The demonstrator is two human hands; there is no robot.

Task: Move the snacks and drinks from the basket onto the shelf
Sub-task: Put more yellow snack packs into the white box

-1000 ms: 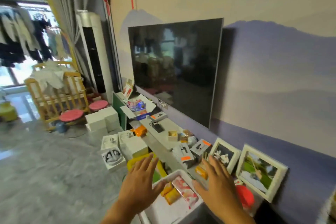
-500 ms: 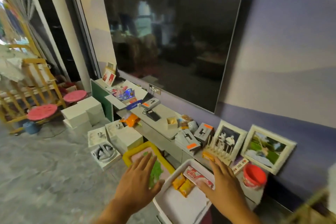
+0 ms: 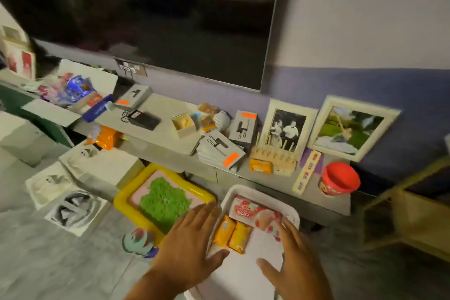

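both hands sit at the bottom of the frame on either side of the white basket (image 3: 264, 193). the left hand (image 3: 192, 248) is spread flat along the basket's left rim, and the right hand (image 3: 295, 258) is spread over its right side. the fingers of both are straight and hold nothing, though the left thumb seems to lie on the rim.

the unloading looks barely begun. a pink wafer packet (image 3: 253, 213) lies across the far end of the basket, with two orange snack packs (image 3: 232, 234) side by side just in front of it. the shelf (image 3: 168, 134) runs from middle left to right under the dark screen (image 3: 151, 14), and an orange pack (image 3: 260, 165) and a red cup (image 3: 338, 179) already stand on it.

the next move, i judge, calls for one hand to curl round a packet and carry it to a bare patch of shelf.

the near end of the basket is cut off by the frame's bottom edge, so any drinks there are hidden. the edges of the frame are smeared, and the labels cannot be read.
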